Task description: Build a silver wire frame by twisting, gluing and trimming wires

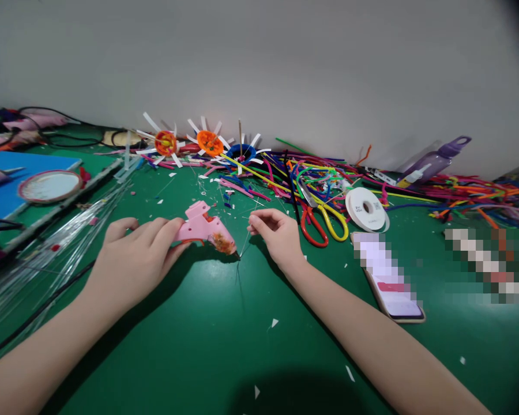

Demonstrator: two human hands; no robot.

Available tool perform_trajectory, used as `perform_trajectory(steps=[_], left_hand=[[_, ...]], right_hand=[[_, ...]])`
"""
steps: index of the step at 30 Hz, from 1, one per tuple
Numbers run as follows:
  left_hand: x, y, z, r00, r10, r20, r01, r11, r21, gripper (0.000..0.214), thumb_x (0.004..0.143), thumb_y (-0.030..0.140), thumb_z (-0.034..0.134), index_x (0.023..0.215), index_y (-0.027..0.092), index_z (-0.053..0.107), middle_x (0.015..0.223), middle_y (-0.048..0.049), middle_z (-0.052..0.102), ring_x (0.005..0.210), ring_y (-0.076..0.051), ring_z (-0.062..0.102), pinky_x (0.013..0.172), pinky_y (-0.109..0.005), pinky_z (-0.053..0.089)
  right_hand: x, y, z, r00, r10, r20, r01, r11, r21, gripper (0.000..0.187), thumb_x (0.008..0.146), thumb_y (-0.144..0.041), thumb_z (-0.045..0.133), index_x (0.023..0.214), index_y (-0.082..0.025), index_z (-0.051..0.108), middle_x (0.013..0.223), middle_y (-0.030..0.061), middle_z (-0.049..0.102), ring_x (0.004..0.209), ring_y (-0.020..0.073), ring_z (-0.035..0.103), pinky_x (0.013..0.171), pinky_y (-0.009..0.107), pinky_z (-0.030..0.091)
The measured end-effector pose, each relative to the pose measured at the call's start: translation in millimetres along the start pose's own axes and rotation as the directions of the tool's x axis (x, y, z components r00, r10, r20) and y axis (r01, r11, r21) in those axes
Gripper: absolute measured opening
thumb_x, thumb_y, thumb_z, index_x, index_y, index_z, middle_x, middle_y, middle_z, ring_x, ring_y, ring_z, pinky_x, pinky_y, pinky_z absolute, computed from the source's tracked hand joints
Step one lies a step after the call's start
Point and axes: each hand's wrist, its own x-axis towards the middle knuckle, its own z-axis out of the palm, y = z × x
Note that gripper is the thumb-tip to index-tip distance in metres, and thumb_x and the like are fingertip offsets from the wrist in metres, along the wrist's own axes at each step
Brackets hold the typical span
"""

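My left hand (pixel 132 253) is closed around a pink hot glue gun (pixel 203 227) that lies low over the green table (pixel 207 346), its glue-crusted nozzle (pixel 225 245) pointing right. My right hand (pixel 277 233) pinches a thin clear strand (pixel 245 242) that runs down to the nozzle tip. The two hands are about a hand's width apart.
Three paper-petal flowers (pixel 210 143) stand by the wall. A heap of coloured pipe cleaners (pixel 311 173), red and yellow scissors (pixel 322 222), a white ribbon spool (pixel 365 208), a phone (pixel 391 279) and a purple bottle (pixel 432 161) lie right. Clear strands (pixel 47 242) and a blue board (pixel 8 184) lie left.
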Motion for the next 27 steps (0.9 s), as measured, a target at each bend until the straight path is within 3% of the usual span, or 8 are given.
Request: perform_trajectory(steps=[6, 21, 27], left_hand=[[0.6, 3.3, -2.9, 0.992, -0.095, 0.081, 0.103, 0.989, -0.104, 0.030, 0.087, 0.031, 0.038, 0.105, 0.024, 0.061, 0.094, -0.0116, 0.069, 0.080, -0.026, 0.063, 0.085, -0.046, 0.033], [-2.6, -2.1, 1.0, 1.000, 0.001, -0.026, -0.003, 0.998, -0.067, 0.023, 0.090, 0.029, 0.041, 0.104, 0.024, 0.058, 0.088, -0.0063, 0.070, 0.072, -0.023, 0.063, 0.080, -0.042, 0.035], [-2.7, -3.3, 1.9, 0.998, -0.057, -0.027, 0.054, 0.993, -0.102, 0.024, 0.090, 0.029, 0.040, 0.104, 0.024, 0.059, 0.090, -0.0065, 0.071, 0.072, -0.022, 0.062, 0.081, -0.042, 0.034]], right_hand=[[0.5, -0.2, -0.1, 1.000, -0.006, 0.001, 0.006, 1.000, 0.000, 0.018, 0.073, -0.034, 0.069, 0.082, -0.018, 0.067, 0.070, 0.0013, 0.067, 0.062, 0.0135, 0.066, 0.062, 0.029, 0.055], [0.2, 0.2, -0.1, 1.000, -0.004, -0.001, 0.004, 1.000, -0.006, 0.020, 0.072, -0.035, 0.069, 0.082, -0.018, 0.067, 0.070, 0.0014, 0.067, 0.063, 0.0143, 0.066, 0.063, 0.030, 0.055], [0.2, -1.2, -0.1, 1.000, 0.002, 0.000, -0.002, 1.000, -0.008, 0.020, 0.072, -0.036, 0.069, 0.083, -0.018, 0.067, 0.071, 0.0015, 0.067, 0.063, 0.0140, 0.066, 0.064, 0.030, 0.055]])
